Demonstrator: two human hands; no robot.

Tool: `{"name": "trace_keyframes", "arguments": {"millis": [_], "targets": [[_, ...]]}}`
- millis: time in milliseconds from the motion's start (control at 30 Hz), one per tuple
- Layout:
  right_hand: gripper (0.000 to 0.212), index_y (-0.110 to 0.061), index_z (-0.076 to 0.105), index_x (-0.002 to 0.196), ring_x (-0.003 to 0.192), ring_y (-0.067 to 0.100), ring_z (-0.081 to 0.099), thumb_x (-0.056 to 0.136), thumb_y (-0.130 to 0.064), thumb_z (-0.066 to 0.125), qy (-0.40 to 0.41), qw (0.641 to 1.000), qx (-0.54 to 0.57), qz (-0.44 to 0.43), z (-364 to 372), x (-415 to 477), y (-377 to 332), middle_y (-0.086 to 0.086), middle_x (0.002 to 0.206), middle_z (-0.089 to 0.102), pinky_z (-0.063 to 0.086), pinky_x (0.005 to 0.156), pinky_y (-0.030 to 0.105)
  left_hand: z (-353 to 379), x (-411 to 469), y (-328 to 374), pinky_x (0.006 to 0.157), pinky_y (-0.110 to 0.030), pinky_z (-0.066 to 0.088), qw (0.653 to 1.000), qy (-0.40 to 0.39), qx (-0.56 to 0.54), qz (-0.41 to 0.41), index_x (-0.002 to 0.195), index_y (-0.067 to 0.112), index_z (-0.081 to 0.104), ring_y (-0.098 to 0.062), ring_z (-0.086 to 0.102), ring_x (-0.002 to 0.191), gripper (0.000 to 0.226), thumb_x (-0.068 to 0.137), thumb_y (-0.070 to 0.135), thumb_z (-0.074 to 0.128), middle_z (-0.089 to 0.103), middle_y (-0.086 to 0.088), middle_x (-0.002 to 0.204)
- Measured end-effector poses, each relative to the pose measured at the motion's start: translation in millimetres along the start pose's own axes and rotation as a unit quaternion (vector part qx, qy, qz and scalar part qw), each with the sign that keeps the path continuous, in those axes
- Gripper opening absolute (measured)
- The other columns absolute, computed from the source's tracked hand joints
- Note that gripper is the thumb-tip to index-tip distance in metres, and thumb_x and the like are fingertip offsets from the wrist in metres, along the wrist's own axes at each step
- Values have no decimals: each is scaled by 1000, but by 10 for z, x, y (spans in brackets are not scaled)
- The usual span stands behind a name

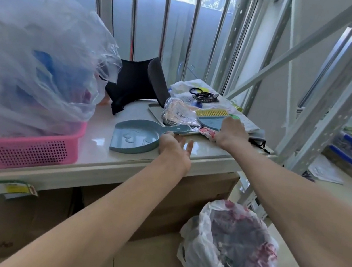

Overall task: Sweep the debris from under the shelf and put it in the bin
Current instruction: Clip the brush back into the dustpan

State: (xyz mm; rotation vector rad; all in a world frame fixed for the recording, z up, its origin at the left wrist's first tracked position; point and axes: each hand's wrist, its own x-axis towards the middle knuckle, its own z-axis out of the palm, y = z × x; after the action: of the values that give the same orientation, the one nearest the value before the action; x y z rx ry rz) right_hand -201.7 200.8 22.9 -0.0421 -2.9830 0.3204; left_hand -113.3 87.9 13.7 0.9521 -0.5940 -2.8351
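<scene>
A blue dustpan lies flat on the white table, its handle pointing right. My left hand is just right of the pan with fingers spread, its thumb at the base of the handle. A small blue brush with yellow bristles lies further back on a grey tray. My right hand covers the brush's handle end, fingers curled over it. The bin, lined with a white plastic bag and part filled, stands on the floor at the lower right.
A pink basket with a large clear plastic bag fills the table's left. Black cloth, a wrapped package and hair ties lie behind the tools. A white metal shelf frame rises on the right. Cardboard boxes sit under the table.
</scene>
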Motion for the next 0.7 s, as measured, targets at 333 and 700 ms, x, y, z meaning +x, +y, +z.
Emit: {"name": "trace_keyframes", "arguments": {"millis": [333,700], "targets": [[44,-7,51,120,113,30,58,85,-25,69,-9,1000,3,19,-136,-207,33,11,121,57,46,78,35,-81,-89,20,108,-34,41,998,-15,-54,-1,86,4,50,-23,52,94,24,101,17,37,54,-12,92],[31,-9,53,118,115,31,55,88,-12,59,-6,998,-49,45,-317,-594,250,13,121,58,46,79,36,-162,-468,-45,81,-32,55,1000,10,14,-23,92,5,52,-23,60,87,27,102,18,31,59,-12,88]]}}
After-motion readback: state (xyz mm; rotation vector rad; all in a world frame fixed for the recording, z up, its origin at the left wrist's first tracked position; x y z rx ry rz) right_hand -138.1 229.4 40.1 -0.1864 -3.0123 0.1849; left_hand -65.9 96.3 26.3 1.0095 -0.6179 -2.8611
